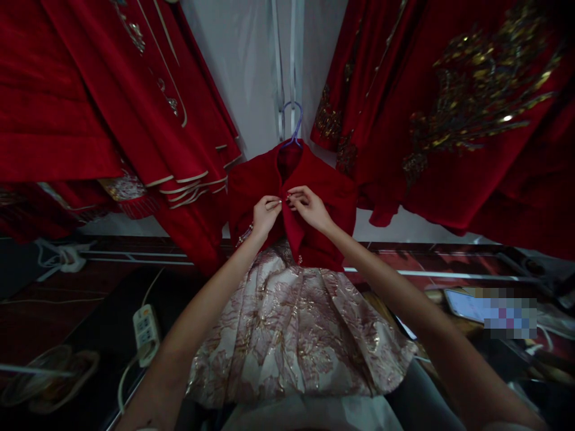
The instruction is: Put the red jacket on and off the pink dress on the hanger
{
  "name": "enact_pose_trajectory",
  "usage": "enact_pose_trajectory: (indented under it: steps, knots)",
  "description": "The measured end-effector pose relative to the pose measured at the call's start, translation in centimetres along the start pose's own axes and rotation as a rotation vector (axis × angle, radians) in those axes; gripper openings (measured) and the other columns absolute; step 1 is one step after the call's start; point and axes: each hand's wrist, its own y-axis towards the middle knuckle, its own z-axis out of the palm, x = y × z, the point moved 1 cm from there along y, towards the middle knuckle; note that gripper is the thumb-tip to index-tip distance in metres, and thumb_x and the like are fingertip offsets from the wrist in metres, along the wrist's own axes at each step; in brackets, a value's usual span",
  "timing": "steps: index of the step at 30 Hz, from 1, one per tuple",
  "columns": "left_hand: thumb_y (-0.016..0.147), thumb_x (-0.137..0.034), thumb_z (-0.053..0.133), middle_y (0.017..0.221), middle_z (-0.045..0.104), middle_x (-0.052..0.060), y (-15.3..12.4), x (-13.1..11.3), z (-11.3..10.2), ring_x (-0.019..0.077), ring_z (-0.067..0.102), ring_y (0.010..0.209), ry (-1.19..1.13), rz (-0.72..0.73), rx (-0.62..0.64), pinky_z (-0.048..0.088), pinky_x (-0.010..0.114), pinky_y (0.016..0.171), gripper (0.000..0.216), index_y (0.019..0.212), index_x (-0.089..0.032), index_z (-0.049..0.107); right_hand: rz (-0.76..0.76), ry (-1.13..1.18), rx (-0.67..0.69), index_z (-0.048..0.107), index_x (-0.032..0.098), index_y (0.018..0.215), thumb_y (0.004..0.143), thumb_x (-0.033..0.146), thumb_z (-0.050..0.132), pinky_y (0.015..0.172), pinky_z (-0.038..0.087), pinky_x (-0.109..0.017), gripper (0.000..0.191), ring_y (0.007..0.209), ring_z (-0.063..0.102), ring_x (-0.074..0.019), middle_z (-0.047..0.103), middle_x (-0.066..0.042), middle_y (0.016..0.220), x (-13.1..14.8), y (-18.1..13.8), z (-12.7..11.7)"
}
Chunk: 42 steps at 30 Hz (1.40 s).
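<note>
A small red jacket hangs on a purple hanger against a white wall, above a pale pink and gold brocade skirt. My left hand pinches the left front edge of the jacket near the chest. My right hand pinches the right front edge right beside it, fingertips almost touching at the jacket's opening. Both hands are closed on the red fabric.
Red embroidered garments hang at the left and right. A white power strip with cord lies on the dark surface at lower left. A phone lies at the right. A metal rail runs along the back.
</note>
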Motion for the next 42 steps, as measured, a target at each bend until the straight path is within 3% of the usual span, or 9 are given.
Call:
enact_pose_trajectory:
  steps: [3,10,16,24,36,39,42]
  knots:
    - [0.066,-0.026,0.068,0.085,0.069,0.005,-0.3,-0.5,-0.3,0.0173,0.066,0.084,-0.009,0.058,0.014,0.051,0.029,0.078,0.017,0.079,-0.019,0.059,-0.04,-0.065,-0.033,0.055,0.023,0.1,0.077,0.044,0.061,0.069,0.054,-0.029,0.032,0.082,0.061,-0.0147,0.061,-0.003,0.092,-0.1,-0.2,-0.4]
    - [0.072,-0.024,0.062,0.088,0.072,0.006,-0.2,-1.0,-0.3,0.0187,0.068,0.083,0.095,0.164,0.066,0.053,0.03,0.077,0.011,0.081,-0.019,0.066,-0.069,-0.119,-0.053,0.058,0.021,0.094,0.08,0.044,0.059,0.067,0.054,-0.028,0.027,0.082,0.063,-0.0159,0.065,-0.005,0.095,1.3,-0.6,-0.4]
    - [0.076,-0.023,0.059,0.085,0.072,0.004,-1.0,-2.8,-0.6,0.0141,0.068,0.073,0.314,0.302,0.148,0.056,0.027,0.073,0.015,0.087,-0.018,0.067,-0.093,-0.185,-0.111,0.061,0.019,0.092,0.081,0.04,0.06,0.066,0.054,-0.027,0.024,0.078,0.064,-0.0156,0.067,-0.005,0.092,1.2,-0.3,-0.4]
    - [0.076,-0.027,0.062,0.078,0.072,0.004,-0.1,-3.7,-0.7,0.014,0.069,0.07,0.472,0.364,0.192,0.057,0.025,0.068,0.013,0.081,-0.016,0.067,-0.19,-0.17,-0.158,0.068,0.019,0.096,0.081,0.035,0.061,0.078,0.055,-0.031,0.022,0.084,0.067,-0.0169,0.069,-0.006,0.098,0.7,-0.4,-0.5]
    - [0.075,-0.026,0.062,0.076,0.07,0.003,0.6,-5.5,-1.3,0.0165,0.067,0.07,0.75,0.444,0.358,0.049,0.024,0.067,0.01,0.08,-0.018,0.066,-0.099,-0.042,-0.097,0.065,0.015,0.093,0.069,0.03,0.071,0.075,0.054,-0.032,0.029,0.08,0.066,-0.0173,0.068,-0.006,0.092,0.1,0.2,-0.9]
    - [0.076,-0.025,0.061,0.078,0.069,0.002,0.7,-5.0,-0.7,0.0156,0.065,0.072,0.674,0.449,0.39,0.048,0.023,0.068,0.01,0.083,-0.019,0.063,-0.093,-0.097,-0.111,0.058,0.016,0.093,0.071,0.03,0.067,0.073,0.053,-0.032,0.027,0.079,0.062,-0.0164,0.064,-0.005,0.09,0.0,0.2,-0.4]
    - [0.08,-0.021,0.053,0.085,0.067,0.003,0.5,-3.5,0.2,0.0137,0.063,0.079,0.416,0.419,0.395,0.048,0.023,0.073,0.012,0.089,-0.018,0.06,-0.139,-0.162,-0.241,0.05,0.019,0.105,0.078,0.036,0.061,0.081,0.051,-0.035,0.034,0.091,0.057,-0.0173,0.056,-0.007,0.102,-0.2,-0.5,0.9]
